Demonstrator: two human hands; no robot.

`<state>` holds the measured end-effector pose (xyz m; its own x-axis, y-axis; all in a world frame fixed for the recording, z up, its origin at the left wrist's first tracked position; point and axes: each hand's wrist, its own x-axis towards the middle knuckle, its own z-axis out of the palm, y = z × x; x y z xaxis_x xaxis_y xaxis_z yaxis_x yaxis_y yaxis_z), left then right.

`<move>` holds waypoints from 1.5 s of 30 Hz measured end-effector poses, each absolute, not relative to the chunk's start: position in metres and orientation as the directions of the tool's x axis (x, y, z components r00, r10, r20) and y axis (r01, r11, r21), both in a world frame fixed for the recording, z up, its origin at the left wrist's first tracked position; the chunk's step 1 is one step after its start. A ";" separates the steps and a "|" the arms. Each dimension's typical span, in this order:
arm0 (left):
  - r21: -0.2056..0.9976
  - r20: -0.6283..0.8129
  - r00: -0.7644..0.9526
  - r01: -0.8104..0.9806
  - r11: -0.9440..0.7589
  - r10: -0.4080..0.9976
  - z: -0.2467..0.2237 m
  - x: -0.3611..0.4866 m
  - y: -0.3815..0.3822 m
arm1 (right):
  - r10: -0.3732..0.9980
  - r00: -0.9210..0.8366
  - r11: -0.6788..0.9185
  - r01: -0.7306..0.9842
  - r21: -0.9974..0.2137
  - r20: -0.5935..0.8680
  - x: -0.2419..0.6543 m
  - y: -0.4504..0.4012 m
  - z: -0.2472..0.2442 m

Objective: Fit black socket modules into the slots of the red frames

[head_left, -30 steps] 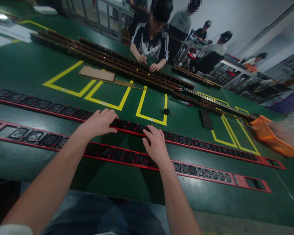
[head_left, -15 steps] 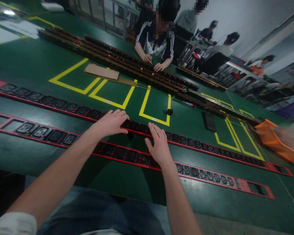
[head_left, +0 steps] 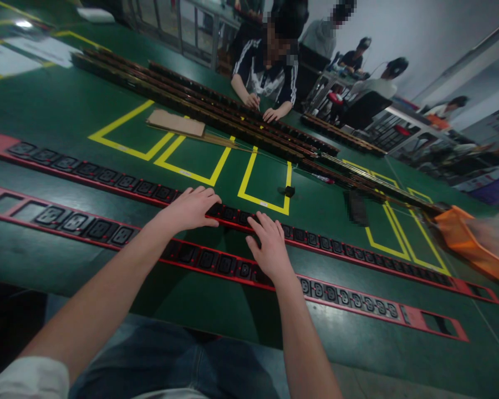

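Observation:
Two long red strips with rows of black sockets lie across the green table. My left hand (head_left: 194,209) rests on the farther strip (head_left: 349,254) near its middle, fingers spread along its top. Just to the right, my right hand (head_left: 268,241) touches the same strip with its fingers apart, and its wrist passes over the nearer strip (head_left: 208,267). Neither hand is closed round anything. Toward its left end the nearer strip has open rectangular cutouts. Parts of both strips are hidden under my hands and forearms.
Beyond the strips lie dark long rails (head_left: 183,100), cardboard (head_left: 175,122), a small black part (head_left: 290,191) and a blurred dark object (head_left: 357,208). An orange bin (head_left: 466,238) stands at right. Across the table (head_left: 120,119), a person's hands (head_left: 270,114) work at the rails.
The whole view has shifted slightly. My right hand's fingers sit marginally farther right; both hands remain at the farther strip.

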<state>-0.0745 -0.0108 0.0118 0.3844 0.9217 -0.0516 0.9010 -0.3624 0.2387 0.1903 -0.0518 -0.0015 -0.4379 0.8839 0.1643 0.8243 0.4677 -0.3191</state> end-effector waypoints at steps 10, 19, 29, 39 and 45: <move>0.130 -0.160 0.234 0.968 -0.215 0.959 0.017 -0.107 -0.011 | 0.882 -0.441 0.472 0.824 -0.314 0.168 0.191 -0.051 -0.003; 0.136 -0.154 0.298 0.951 -0.279 0.942 0.019 -0.103 -0.010 | 0.887 -0.417 0.461 0.826 -0.325 0.198 0.189 -0.051 -0.003; 0.256 -0.069 0.437 0.877 -0.407 0.897 0.015 -0.068 -0.007 | 0.878 -0.418 0.476 0.813 -0.335 0.233 0.192 -0.049 -0.005; 0.303 -0.065 0.416 0.874 -0.380 0.907 0.011 -0.074 -0.010 | 0.880 -0.384 0.466 0.809 -0.358 0.278 0.193 -0.050 -0.004; 0.295 -0.060 0.413 0.877 -0.379 0.909 0.011 -0.073 -0.010 | 0.876 -0.403 0.473 0.823 -0.314 0.264 0.195 -0.049 -0.009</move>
